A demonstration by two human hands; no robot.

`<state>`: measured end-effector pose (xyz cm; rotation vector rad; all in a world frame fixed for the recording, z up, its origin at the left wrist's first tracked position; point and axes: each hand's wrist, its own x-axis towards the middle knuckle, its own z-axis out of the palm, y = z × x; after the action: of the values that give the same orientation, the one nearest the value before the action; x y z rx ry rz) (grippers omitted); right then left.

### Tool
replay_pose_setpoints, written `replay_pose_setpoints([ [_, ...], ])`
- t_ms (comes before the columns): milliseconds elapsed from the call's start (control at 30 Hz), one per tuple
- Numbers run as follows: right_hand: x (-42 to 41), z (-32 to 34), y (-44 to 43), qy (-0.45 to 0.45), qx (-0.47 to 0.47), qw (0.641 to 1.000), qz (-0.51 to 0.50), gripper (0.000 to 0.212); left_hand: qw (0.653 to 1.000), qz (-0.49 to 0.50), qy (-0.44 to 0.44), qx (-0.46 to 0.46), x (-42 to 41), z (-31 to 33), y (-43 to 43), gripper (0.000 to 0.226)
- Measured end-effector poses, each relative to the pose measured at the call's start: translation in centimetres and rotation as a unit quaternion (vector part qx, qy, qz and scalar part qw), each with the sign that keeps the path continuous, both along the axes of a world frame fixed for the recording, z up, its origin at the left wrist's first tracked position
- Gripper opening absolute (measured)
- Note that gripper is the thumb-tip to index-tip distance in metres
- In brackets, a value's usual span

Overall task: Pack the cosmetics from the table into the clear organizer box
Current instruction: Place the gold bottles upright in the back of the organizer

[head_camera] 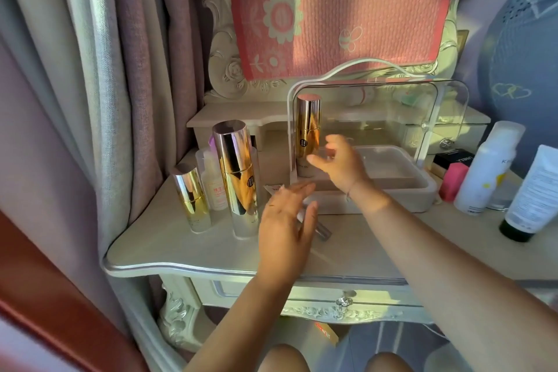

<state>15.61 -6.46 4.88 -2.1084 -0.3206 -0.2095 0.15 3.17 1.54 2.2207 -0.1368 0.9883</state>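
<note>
Organizer box (422, 187) front open; gold bottle (308, 127) blocks left corner.

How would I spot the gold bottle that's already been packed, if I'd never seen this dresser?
Find the clear plastic organizer box with its white handle, standing on the cream dressing table. Inside its left end stands one shiny gold cylindrical bottle. Two similar gold bottles stand outside on the tabletop; only this one sits behind the clear wall.

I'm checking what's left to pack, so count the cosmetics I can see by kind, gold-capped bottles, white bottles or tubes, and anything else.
Gold-capped bottles: 3 (tall, short, one in the organizer box)
White bottles or tubes: 2 (spray bottle, tube)
Small clear bottle: 1
Pink sponge: 1
Black box: 1
Total: 8
</note>
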Motion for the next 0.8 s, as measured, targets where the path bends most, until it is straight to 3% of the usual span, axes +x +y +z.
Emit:
replay_pose_setpoints([
  [67,-2.9,-0.3,-1.3,-0.059,0.068,0.996,-0.025,0.054,0.989,0.055,-0.111,-0.077,-1.4,-0.1,0.9,0.018],
  [167,-7.1,-1.6,-3.4,-0.11,0.152,0.982,-0.018,0.034,0.956,0.146,-0.175,-0.184,-2.3,-0.4,2.5,0.034],
  [333,-10.2,-3.8,-5.2,-0.071,0.206,0.976,-0.025,0.015,0.961,0.126,-0.091,-0.231,-2.2,-0.3,3.6,0.05],
  [500,-9.7,-4.1,-5.5,-0.037,0.218,0.975,-0.035,0.015,0.952,0.113,-0.006,-0.284,-1.7,-0.6,4.5,0.031],
  [600,-9.7,-4.3,-5.4,-0.044,0.215,0.975,-0.017,0.015,0.957,0.105,-0.015,-0.269,-2.4,-0.5,4.3,0.023],
  [733,-7.7,-2.4,-4.9,-0.099,0.185,0.978,0.012,0.016,0.96,0.044,-0.04,-0.273,-3.2,1.1,3.1,0.034],
  [800,-4.9,-0.5,-4.2,-0.085,0.19,0.978,-0.01,0.022,0.961,-0.013,-0.031,-0.276,-2.6,2.5,2.6,0.035],
])
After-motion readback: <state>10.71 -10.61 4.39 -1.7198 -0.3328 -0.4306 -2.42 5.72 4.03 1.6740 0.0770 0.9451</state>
